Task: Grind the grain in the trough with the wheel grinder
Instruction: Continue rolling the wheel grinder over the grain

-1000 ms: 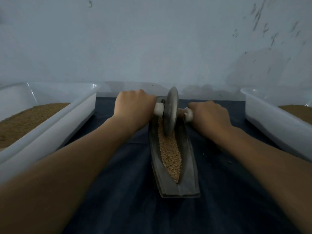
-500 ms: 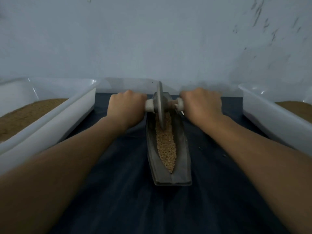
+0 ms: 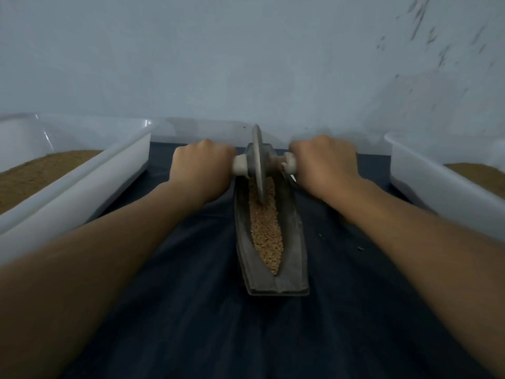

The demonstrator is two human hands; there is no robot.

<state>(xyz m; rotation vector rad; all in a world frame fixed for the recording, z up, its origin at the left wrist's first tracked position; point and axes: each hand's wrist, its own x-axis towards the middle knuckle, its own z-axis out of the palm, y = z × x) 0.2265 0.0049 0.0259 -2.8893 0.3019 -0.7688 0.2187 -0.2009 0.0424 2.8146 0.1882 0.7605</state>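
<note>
A dark boat-shaped metal trough (image 3: 293,250) lies lengthwise on the dark cloth, filled with tan grain (image 3: 265,231). A grey wheel grinder (image 3: 258,165) stands upright on edge in the far part of the trough, its rim down in the grain. My left hand (image 3: 200,166) grips the white handle on the wheel's left side. My right hand (image 3: 325,162) grips the handle on its right side. The handles are mostly hidden inside my fists.
A white plastic tub (image 3: 82,181) with brown grain stands at the left. Another white tub (image 3: 437,187) with brown grain stands at the right. A pale wall rises right behind the trough. Dark cloth (image 3: 205,310) covers the surface.
The wheel rolled away from me toward the far end of the trough and now sits slightly back toward the middle. Both hands kept their grip.
</note>
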